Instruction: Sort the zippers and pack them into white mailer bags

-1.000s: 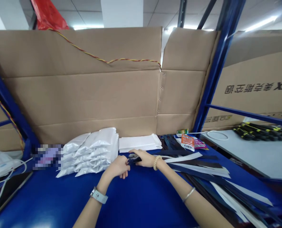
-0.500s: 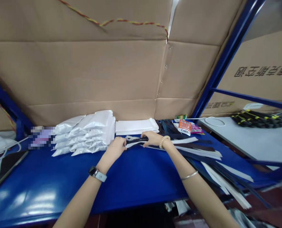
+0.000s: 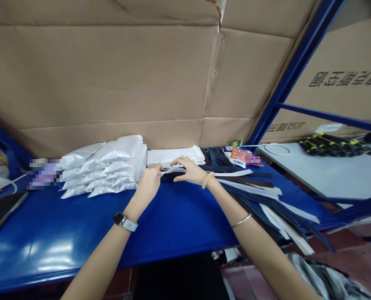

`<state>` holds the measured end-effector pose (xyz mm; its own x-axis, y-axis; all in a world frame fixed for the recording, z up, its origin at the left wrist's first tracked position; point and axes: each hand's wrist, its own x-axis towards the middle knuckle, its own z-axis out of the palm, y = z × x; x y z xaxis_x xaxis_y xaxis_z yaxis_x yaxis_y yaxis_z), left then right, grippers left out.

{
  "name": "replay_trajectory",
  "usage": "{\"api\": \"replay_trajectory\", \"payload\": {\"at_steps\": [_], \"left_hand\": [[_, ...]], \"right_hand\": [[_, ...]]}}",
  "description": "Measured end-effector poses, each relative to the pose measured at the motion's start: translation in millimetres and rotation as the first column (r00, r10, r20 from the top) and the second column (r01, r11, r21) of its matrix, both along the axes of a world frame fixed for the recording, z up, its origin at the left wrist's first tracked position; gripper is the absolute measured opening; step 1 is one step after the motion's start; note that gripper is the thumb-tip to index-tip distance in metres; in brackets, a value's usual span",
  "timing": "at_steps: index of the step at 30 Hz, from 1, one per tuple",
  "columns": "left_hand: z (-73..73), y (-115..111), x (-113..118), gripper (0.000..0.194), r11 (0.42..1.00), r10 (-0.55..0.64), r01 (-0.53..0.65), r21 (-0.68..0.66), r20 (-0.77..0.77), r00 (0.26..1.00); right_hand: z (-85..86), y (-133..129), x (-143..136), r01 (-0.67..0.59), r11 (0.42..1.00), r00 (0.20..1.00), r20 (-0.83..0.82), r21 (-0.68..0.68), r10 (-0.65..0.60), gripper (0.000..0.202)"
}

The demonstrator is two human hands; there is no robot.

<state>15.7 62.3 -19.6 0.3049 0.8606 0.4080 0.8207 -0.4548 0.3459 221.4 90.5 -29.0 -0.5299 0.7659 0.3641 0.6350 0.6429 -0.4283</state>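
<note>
Long black and white strips lie fanned out over the right half of the blue table. At their left end my left hand is closed on the strip ends, its fingertips pinched together. My right hand is just to the right, over the same strips, with thumb and fingers apart and curved around them. Behind my hands lies a flat stack of white sheets or bags. Left of my left hand, filled white plastic packets are piled in several layers.
Small snack packets, one orange, lie at the back right. A grey surface farther right bears black and yellow bundled items. Blue frame posts and cardboard stand behind. A dark tablet-like object lies far left.
The view has tilted down slightly. My right hand's fingers have opened from the strips and lifted a little, while my left hand stays closed at the strip ends.
</note>
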Motion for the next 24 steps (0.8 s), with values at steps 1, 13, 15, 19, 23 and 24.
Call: {"api": "replay_trajectory", "payload": {"at_steps": [1, 13, 15, 19, 23, 24], "left_hand": [[0.9, 1, -1, 0.016, 1.0, -0.012, 0.012, -0.002, 0.024, 1.0], [5.3, -4, 2, 0.014, 0.984, -0.101, 0.167, -0.069, 0.555, 0.826], [8.7, -5, 4, 0.015, 0.988, -0.071, 0.137, -0.07, 0.583, 0.81], [9.7, -8, 3, 0.028, 0.99, 0.077, 0.01, -0.141, 0.598, 0.798], [-0.5, -5, 5, 0.043, 0.95, 0.161, 0.04, -0.31, 0.595, 0.787], [-2.8, -4, 5, 0.045, 0.937, 0.173, 0.06, -0.344, 0.607, 0.776]], "right_hand": [[0.6, -2, -4, -0.025, 1.0, 0.999, -0.041, 0.001, 0.025, 0.045], [2.0, -22, -32, 0.106, 0.98, 0.987, -0.139, 0.169, -0.083, 0.002], [0.9, -25, -34, 0.165, 0.962, 0.983, -0.119, 0.219, -0.142, 0.006], [-1.0, -28, -36, 0.235, 0.912, 0.971, -0.05, 0.337, -0.232, 0.008], [-0.8, -28, -35, 0.248, 0.895, 0.961, 0.021, 0.372, -0.275, 0.014], [-0.5, -29, -35, 0.235, 0.898, 0.962, 0.043, 0.373, -0.27, 0.015]]}}
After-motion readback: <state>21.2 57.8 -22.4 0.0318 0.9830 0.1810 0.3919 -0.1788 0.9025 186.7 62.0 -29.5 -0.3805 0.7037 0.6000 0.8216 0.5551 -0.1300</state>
